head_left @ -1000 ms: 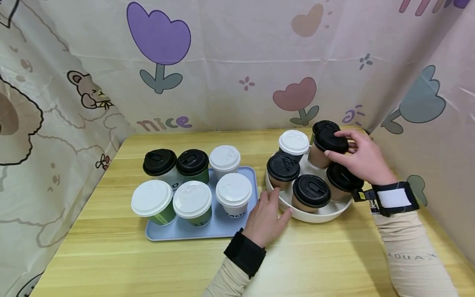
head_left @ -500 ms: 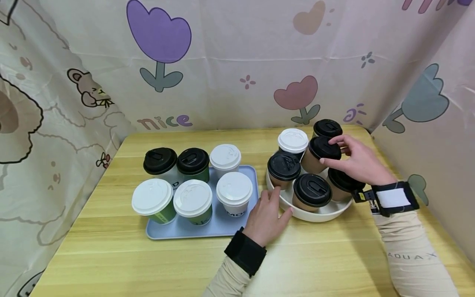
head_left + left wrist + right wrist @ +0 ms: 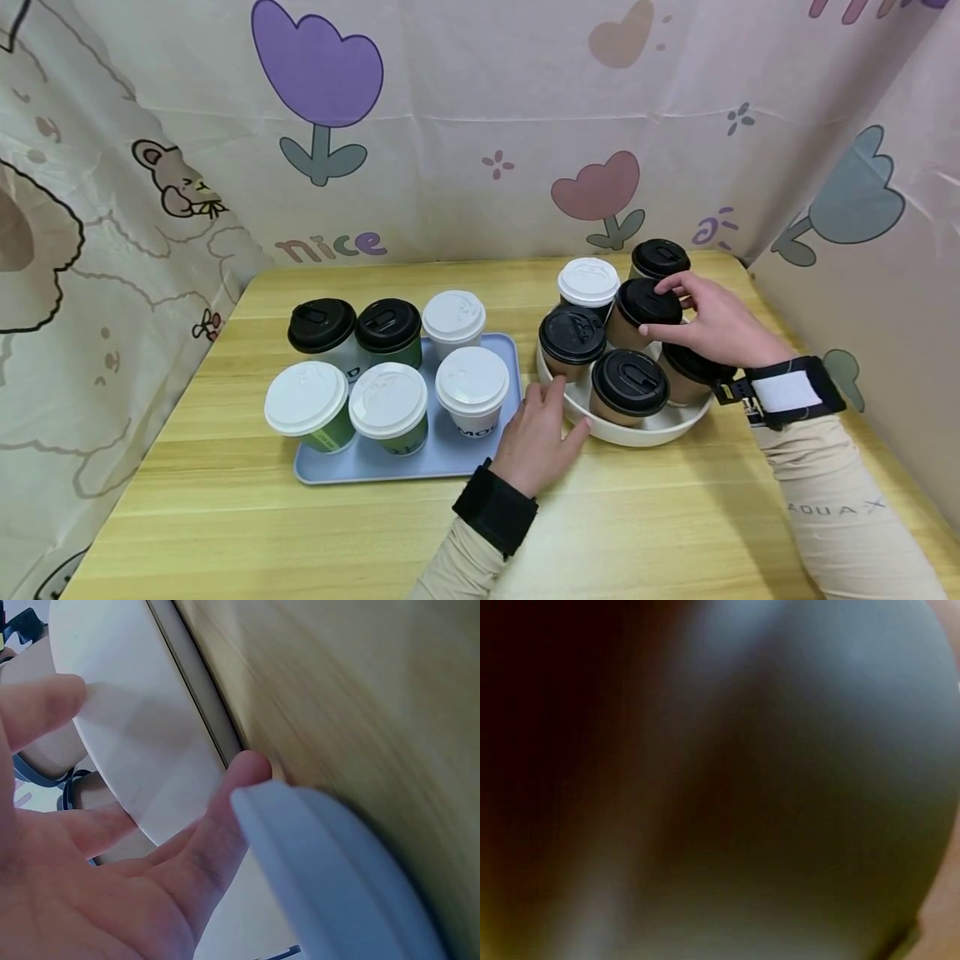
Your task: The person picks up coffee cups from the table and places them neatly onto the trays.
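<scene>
A brown paper coffee cup with a black lid (image 3: 647,302) stands in the round white dish (image 3: 647,436) at the right, between other cups. My right hand (image 3: 723,325) holds this cup from the right, fingers on the lid and thumb at its near side. In the right wrist view a dark, blurred lid (image 3: 802,772) fills most of the picture. My left hand (image 3: 538,446) lies at the dish's near left side with fairly straight fingers. The left wrist view shows its fingers against the dish's outer wall (image 3: 142,712), close to the blue tray's edge (image 3: 330,862).
More black-lidded brown cups (image 3: 628,387) and a white-lidded cup (image 3: 588,283) share the dish. A black-lidded cup (image 3: 660,258) stands behind. At the left, a blue tray (image 3: 442,467) bears several cups with white lids (image 3: 390,402) and black lids (image 3: 389,327). Printed curtains surround the table.
My right hand has moved the brown cup left and towards me, away from the cup behind it, and the cup now sits lower in the dish. My left hand has stayed put.
</scene>
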Available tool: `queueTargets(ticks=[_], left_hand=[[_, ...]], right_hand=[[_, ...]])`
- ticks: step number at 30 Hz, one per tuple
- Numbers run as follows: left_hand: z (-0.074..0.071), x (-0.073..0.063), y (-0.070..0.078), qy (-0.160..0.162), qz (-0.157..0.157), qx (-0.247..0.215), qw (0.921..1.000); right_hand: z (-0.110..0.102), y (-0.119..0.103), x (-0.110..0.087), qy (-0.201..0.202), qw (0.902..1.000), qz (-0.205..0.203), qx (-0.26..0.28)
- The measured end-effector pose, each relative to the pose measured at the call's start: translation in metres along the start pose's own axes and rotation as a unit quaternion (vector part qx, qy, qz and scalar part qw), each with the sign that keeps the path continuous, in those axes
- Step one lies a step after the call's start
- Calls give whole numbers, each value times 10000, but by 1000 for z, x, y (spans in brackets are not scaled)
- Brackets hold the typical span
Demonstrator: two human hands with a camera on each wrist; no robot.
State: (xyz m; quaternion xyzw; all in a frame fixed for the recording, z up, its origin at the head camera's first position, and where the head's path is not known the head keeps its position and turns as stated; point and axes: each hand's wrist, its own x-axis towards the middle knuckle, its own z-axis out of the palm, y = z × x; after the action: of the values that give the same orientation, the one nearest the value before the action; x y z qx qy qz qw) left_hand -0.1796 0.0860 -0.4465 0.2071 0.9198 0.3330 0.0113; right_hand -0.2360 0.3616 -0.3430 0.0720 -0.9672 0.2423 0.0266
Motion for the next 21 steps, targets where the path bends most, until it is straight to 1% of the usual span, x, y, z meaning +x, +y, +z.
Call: queueTargets(ticks=[11,18,21], left_hand=[[1,0,-2,19,30,23,10000],[0,0,-1,-23,28,-1,10000],[0,0,-2,-11,40,3,10000]], right_hand=[[-1,-1,-2,184,9998,-7,39],[1,-1,-1,208,9997,-54,-74],[2,1,-1,361,9993,-91,52]])
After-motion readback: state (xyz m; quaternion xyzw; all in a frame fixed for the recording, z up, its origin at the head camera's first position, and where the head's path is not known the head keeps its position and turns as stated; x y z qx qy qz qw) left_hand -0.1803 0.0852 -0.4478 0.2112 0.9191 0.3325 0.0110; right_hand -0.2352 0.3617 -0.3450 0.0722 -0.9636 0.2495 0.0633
